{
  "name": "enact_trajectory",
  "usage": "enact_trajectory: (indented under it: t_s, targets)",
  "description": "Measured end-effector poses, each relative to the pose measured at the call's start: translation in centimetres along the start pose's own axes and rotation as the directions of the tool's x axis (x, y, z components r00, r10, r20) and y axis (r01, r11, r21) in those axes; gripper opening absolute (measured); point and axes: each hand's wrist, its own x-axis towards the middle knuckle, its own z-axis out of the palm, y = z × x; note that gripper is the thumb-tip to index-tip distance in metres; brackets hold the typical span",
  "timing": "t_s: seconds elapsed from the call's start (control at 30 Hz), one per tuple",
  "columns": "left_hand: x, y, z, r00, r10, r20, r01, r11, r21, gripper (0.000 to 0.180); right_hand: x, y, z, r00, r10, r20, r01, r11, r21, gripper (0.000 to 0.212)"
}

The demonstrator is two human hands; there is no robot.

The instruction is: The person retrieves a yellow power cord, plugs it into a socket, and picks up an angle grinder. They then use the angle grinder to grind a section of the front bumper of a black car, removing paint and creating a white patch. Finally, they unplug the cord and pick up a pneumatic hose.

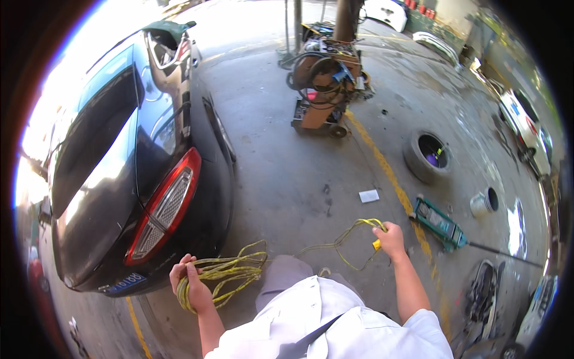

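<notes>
A coil of yellow-green cord (230,272) hangs in loose loops from my left hand (192,284), whose fingers are closed round it beside the black car's rear. From there a single strand crosses in front of my legs to my right hand (391,239). That hand, held out to the right, is closed on a smaller loop of the same cord. A small yellow block-shaped piece (376,244) shows just beneath its fingers; whether it is the cord's end fitting I cannot tell.
At left stands a black car (215,173) with a red-and-clear tail light. A cluttered tool cart (326,84) is ahead by a post. To the right are a tyre (418,164), a green floor jack (439,221), a bucket (480,205) and a white sheet (369,196) on the floor.
</notes>
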Motion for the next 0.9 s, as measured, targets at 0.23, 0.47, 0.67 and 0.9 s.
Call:
enact_trajectory:
  t_s: [0.23,0.47,0.67,0.9]
  targets:
    - [-0.2,-2.8,4.8,0.921,-0.083,-0.380,0.145,0.980,0.138,0.015,19.0,-9.7,9.0,0.891,-0.238,0.387,0.284,0.957,-0.066,0.036]
    - [1.3,-6.5,11.9,0.786,-0.246,-0.568,0.370,0.922,0.113,0.014,28.5,-18.7,18.3,0.639,-0.222,0.736,0.477,0.866,-0.152,0.043]
    - [3.8,-7.8,20.0,0.893,-0.139,-0.428,0.277,0.920,0.278,0.011,36.8,-27.0,22.1,0.482,-0.223,0.848,0.523,0.849,-0.075,0.043]
    - [10.1,-11.2,28.7,0.883,-0.008,-0.469,0.187,0.922,0.338,0.015,46.7,-33.6,27.8,0.304,-0.297,0.905,0.632,0.774,0.042,0.039]
